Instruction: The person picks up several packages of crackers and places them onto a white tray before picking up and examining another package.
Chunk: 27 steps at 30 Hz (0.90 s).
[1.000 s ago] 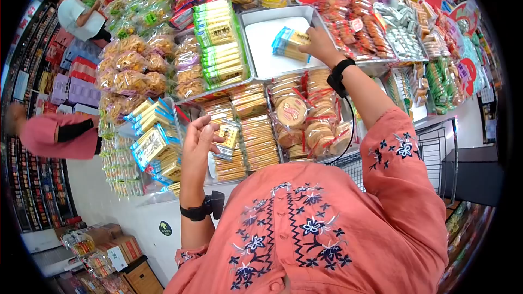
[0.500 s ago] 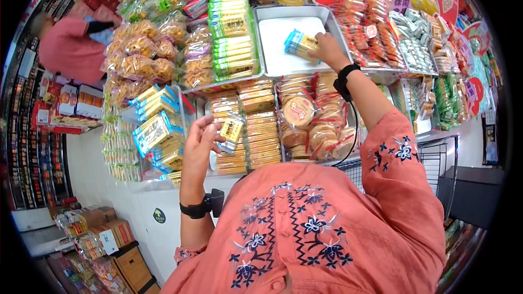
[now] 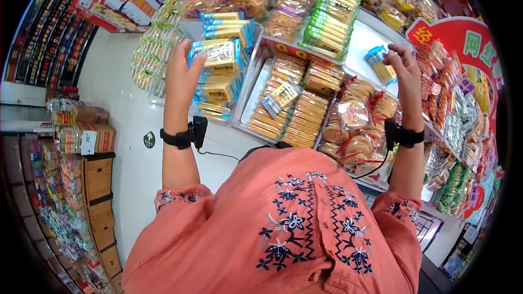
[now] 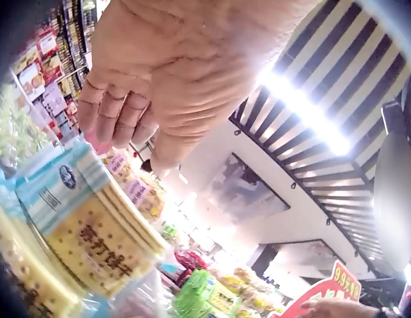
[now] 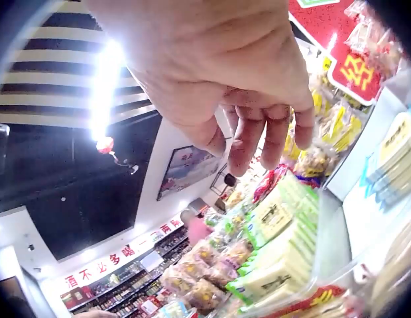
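Observation:
My left hand (image 3: 182, 84) is raised at the left side of a clear bin (image 3: 253, 71) heaped with blue-ended soda cracker packs (image 3: 217, 54). In the left wrist view its fingers (image 4: 107, 109) are loosely bent above a cracker pack (image 4: 93, 232), holding nothing. My right hand (image 3: 407, 73) hovers over the right side of the white tray (image 3: 364, 41), its fingers relaxed and holding nothing. Just left of it, a blue-ended cracker pack (image 3: 380, 65) lies in that tray. The right wrist view shows this pack (image 5: 394, 156) apart from the fingers (image 5: 248, 136).
Between the hands lie a tray of stick biscuits (image 3: 305, 114) with a loose small pack (image 3: 280, 98) on top, and bagged round biscuits (image 3: 357, 114). Green cracker packs (image 3: 329, 19) stand behind. A red sign (image 3: 463, 43) rises at right. Cables run from both wrist straps.
The head view has swung left. My right hand has let go of the cracker pack, now lying in the white tray. My left hand has moved from the stick biscuits to the blue-ended packs.

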Available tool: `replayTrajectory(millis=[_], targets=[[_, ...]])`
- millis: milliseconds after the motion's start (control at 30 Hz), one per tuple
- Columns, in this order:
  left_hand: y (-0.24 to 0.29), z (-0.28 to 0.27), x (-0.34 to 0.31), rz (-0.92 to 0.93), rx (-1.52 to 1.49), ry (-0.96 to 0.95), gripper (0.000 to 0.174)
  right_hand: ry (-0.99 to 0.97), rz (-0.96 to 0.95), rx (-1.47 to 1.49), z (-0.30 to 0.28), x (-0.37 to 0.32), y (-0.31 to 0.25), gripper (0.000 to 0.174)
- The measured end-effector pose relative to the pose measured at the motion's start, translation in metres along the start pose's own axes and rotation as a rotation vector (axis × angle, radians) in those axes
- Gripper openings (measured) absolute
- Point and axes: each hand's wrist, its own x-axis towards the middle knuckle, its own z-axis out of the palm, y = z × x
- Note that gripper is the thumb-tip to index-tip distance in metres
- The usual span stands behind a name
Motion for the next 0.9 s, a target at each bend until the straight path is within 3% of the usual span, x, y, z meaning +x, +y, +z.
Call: replayTrajectory(millis=[33, 67, 200, 500, 600, 700, 800, 900], targets=[[0.0, -0.003, -0.001, 0.099, 0.167, -0.005, 0.054, -0.037, -0.009, 0.006, 0.014, -0.006, -0.007, 0.032], [0.003, -0.007, 0.0, 0.082, 0.179, -0.104, 0.065, -0.081, -0.015, 0.058, 0.03, -0.012, -0.012, 0.029], [-0.004, -0.001, -0.002, 0.255, 0.235, -0.165, 0.071, -0.189, 0.032, 0.114, 0.088, -0.031, -0.024, 0.027], [-0.021, -0.008, 0.003, 0.378, 0.253, -0.185, 0.053, -0.349, 0.09, 0.215, 0.178, -0.05, -0.043, 0.025], [-0.022, -0.018, 0.003, 0.223, 0.005, -0.21, 0.044, -0.397, 0.096, 0.209, 0.2, -0.051, -0.052, 0.028], [-0.004, -0.032, 0.0, -0.094, -0.295, -0.248, 0.041, -0.43, 0.078, 0.383, 0.225, -0.052, -0.06, 0.03], [0.006, -0.032, -0.01, -0.2, -0.804, -0.284, 0.044, -0.475, 0.089, 0.398, 0.24, -0.05, -0.075, 0.039], [0.019, -0.036, -0.022, -0.259, -0.866, -0.309, 0.047, -0.496, 0.128, 0.443, 0.255, -0.052, -0.091, 0.049]])
